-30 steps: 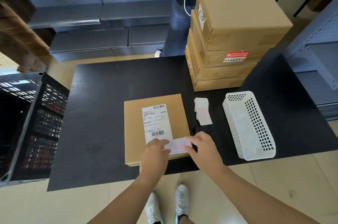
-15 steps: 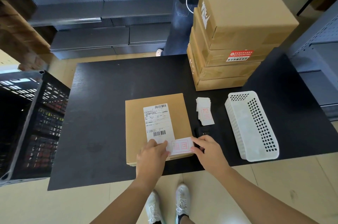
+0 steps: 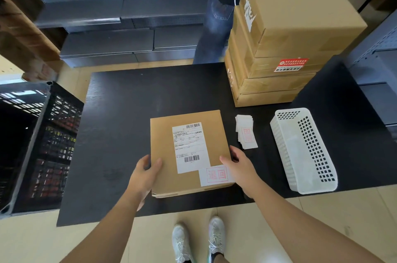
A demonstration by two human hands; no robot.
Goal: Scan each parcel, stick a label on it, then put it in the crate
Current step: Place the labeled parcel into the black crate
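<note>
A flat brown parcel (image 3: 163, 151) lies near the front edge of the black table (image 3: 120, 125). It carries a white shipping label (image 3: 189, 146) and a small white sticker with red characters (image 3: 213, 175) at its near right corner. My left hand (image 3: 144, 176) grips the parcel's left edge, thumb on top. My right hand (image 3: 238, 168) holds the right edge, thumb on top beside the sticker. A black crate (image 3: 43, 146) stands left of the table.
A stack of several brown boxes (image 3: 287, 43) fills the table's back right. A small pile of stickers (image 3: 246, 131) lies right of the parcel, and a white perforated basket (image 3: 305, 151) beyond it. A person (image 3: 219, 15) stands behind the table by grey shelves.
Both hands left the sticker, which now lies flat on the parcel, and moved apart to take hold of the parcel's left and right edges.
</note>
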